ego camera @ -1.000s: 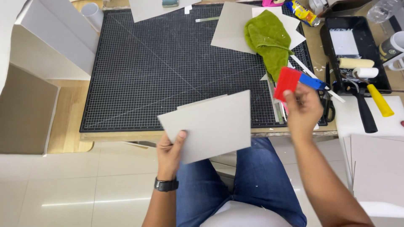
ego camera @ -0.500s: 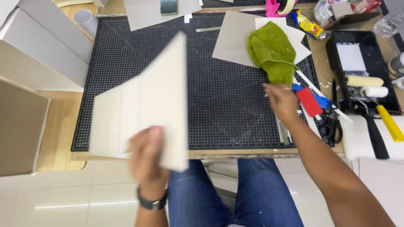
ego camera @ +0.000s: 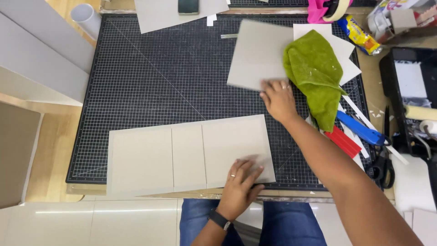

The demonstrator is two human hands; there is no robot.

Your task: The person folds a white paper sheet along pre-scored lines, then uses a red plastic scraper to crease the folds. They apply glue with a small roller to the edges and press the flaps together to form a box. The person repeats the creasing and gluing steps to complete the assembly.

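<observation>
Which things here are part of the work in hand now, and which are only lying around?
In use:
left hand pressing the three-panel grey board
right hand on the grey card sheet
cutting mat under both

Lying about:
green cloth
blue knife
red scraper
scissors
white tube

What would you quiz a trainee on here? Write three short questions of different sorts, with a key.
1. True or false: the left hand lies flat on the three-panel grey board.
2. Which thing does the right hand touch? A: the grey card sheet. B: the scissors. C: the red scraper.
3. In a few words: what surface lies under both pieces of board?

Key
1. True.
2. A.
3. The black gridded cutting mat.
</observation>
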